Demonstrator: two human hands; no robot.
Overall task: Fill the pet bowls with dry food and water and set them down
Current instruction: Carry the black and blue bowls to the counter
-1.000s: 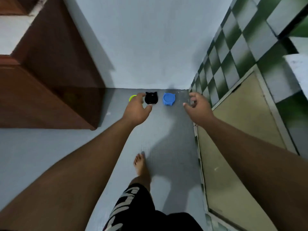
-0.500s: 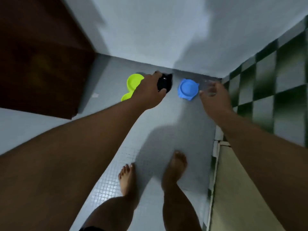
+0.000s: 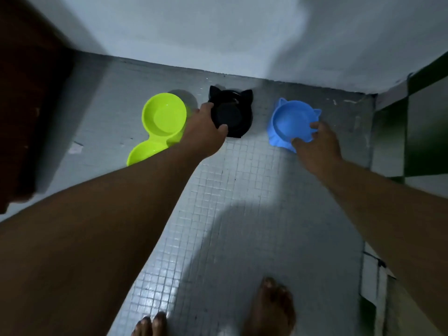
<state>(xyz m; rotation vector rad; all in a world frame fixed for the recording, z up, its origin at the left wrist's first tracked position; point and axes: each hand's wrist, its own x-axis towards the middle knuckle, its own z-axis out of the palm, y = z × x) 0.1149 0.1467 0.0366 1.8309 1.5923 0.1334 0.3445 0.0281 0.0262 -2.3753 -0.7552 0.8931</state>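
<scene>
Items, left to right:

- Dark brown wooden cabinet point(image 3: 29, 93): bounds the left side.
- Lime-green plastic double bowl point(image 3: 160, 120): on the grey mosaic floor point(image 3: 242, 190), both wells look empty, no hand on it.
- Left hand point(image 3: 206, 132): thumb and fingers curled round the rim of the black cat-eared plastic bowl point(image 3: 232, 112). Its inside is too dark to read.
- Blue cat-eared plastic bowl point(image 3: 288, 120): looks empty. The right hand point(image 3: 317, 144) grips its near rim.
- Green-and-white checked wall point(image 3: 426, 132): bounds the right side.

Progress: no food or water visible, so all the filling is probably left to do.

Room: the bowls sit in a row near the pale back wall point(image 3: 218, 32). The open floor lies toward the person's feet.
</scene>
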